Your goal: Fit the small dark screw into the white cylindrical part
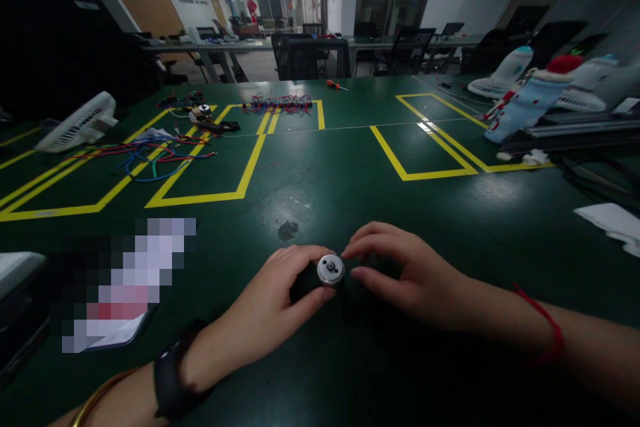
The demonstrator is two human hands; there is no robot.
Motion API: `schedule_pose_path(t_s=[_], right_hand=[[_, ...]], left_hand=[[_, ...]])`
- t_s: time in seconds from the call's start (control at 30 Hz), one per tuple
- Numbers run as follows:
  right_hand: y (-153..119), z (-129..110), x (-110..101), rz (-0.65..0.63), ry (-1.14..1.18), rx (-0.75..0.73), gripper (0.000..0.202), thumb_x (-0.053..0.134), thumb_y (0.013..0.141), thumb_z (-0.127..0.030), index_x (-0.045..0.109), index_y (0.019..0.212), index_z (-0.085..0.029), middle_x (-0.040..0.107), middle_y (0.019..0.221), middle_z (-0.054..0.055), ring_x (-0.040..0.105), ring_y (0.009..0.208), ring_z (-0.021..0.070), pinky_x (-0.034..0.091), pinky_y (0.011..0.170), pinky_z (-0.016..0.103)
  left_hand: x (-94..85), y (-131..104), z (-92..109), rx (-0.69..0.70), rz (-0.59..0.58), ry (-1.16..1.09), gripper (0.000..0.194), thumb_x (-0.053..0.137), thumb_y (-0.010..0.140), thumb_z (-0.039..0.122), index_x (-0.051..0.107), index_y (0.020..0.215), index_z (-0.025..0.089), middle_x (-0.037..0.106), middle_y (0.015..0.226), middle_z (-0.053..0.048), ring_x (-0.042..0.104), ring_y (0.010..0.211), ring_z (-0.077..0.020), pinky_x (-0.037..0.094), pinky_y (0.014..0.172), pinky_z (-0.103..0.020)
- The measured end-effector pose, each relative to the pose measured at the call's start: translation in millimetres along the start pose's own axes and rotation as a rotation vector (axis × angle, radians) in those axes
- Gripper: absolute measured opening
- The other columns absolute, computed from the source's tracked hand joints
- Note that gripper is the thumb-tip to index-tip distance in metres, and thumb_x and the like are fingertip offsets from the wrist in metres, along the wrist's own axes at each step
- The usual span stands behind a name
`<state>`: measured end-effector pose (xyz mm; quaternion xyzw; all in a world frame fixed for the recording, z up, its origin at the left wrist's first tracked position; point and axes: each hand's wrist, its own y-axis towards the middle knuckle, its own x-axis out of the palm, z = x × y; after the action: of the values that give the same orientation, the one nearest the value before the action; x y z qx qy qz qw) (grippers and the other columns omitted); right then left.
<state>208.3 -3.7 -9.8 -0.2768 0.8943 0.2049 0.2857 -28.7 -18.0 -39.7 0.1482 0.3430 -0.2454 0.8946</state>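
A small round metal part (331, 269), like a motor, stands upright on the green table (320, 200), its pale top with a central shaft facing up. My left hand (273, 290) grips it from the left between thumb and fingers. Just to its right is my right hand (403, 270), thumb and fingers apart in a loose curve, with nothing between them. Its index fingertip comes close to the part's rim; whether it touches is hard to tell.
Coloured wires (160, 153) and a white fan (80, 123) are at the left. Farther back lie a wire bundle (280, 104) and a screwdriver (336, 85). At the right are a blue bottle-like object (525, 107) and white paper (610, 223). A blurred-out phone-like object (135, 287) lies near left.
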Motion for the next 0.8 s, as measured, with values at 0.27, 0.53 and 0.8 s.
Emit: schedule_pose_path(t_s=[0.27, 0.53, 0.8], right_hand=[[17, -12, 10, 0.073, -0.108, -0.106, 0.010, 0.064, 0.087, -0.025, 0.070, 0.092, -0.018, 0.059, 0.107, 0.006, 0.059, 0.094, 0.0178, 0.048, 0.083, 0.031], [-5, 8, -6, 0.111, -0.104, 0.013, 0.006, 0.065, 0.086, -0.021, 0.067, 0.092, -0.019, 0.059, 0.102, 0.005, 0.058, 0.096, 0.0168, 0.049, 0.084, 0.031], [-22, 30, 1, -0.052, -0.237, 0.074, 0.010, 0.064, 0.086, -0.024, 0.070, 0.094, -0.022, 0.059, 0.113, 0.007, 0.051, 0.109, 0.0228, 0.045, 0.092, 0.040]], left_hand=[[0.1, -1, -1, 0.004, 0.001, 0.001, 0.035, 0.062, 0.090, 0.029, 0.049, 0.122, 0.031, 0.059, 0.120, 0.000, 0.054, 0.111, -0.0218, 0.042, 0.096, -0.038], [-0.2, 0, 1, 0.005, -0.005, 0.002, 0.034, 0.062, 0.090, 0.027, 0.049, 0.121, 0.033, 0.059, 0.118, 0.003, 0.054, 0.109, -0.0200, 0.041, 0.096, -0.037], [0.6, -2, 1, -0.004, 0.012, 0.010, 0.037, 0.063, 0.089, 0.026, 0.048, 0.122, 0.034, 0.059, 0.118, 0.002, 0.054, 0.109, -0.0207, 0.042, 0.095, -0.038]])
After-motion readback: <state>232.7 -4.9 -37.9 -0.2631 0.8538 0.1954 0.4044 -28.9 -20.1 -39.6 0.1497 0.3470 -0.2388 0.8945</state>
